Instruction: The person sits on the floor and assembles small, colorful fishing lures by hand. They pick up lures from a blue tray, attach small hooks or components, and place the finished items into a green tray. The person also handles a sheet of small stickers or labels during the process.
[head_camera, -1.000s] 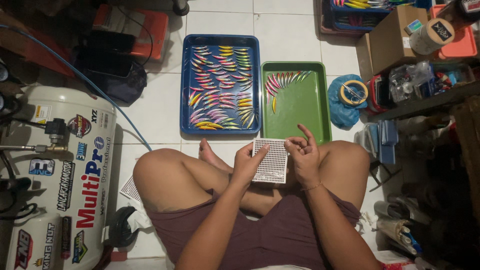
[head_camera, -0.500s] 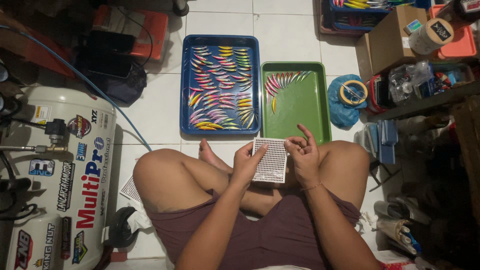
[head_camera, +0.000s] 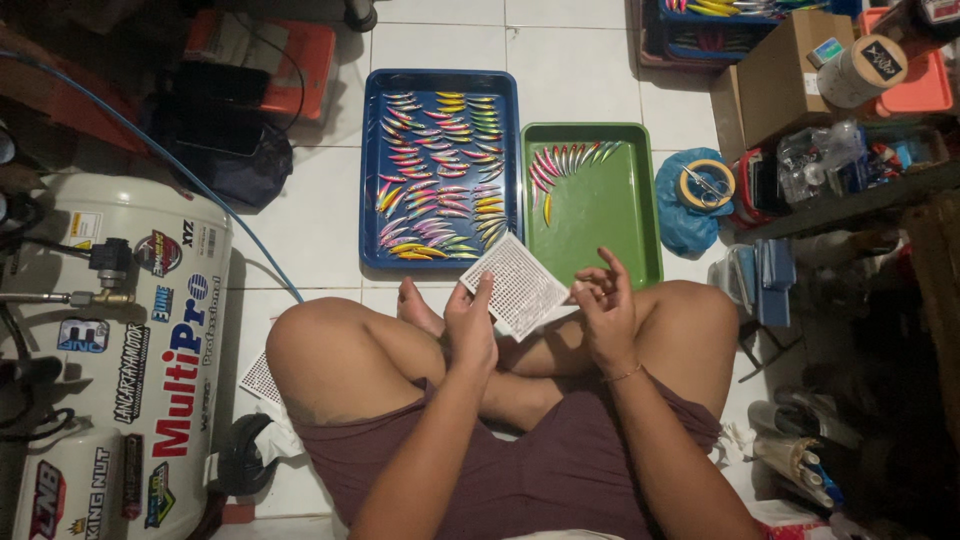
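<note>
I've tilted the dotted sheet (head_camera: 518, 284) in my left hand (head_camera: 470, 322), right hand (head_camera: 604, 305) loosely open beside it; few lures (head_camera: 565, 163) fill the green tray (head_camera: 640, 200) at centre.

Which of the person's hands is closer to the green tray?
The right hand. It is just below the green tray, near its bottom edge. The left hand holds the white dotted sheet, farther left, below the blue tray.

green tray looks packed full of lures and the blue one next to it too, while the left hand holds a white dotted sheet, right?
Not quite. The head view shows the green tray holding just a short row of lures along its far edge. The blue tray is packed, and the left hand does hold the white dotted sheet.
</note>
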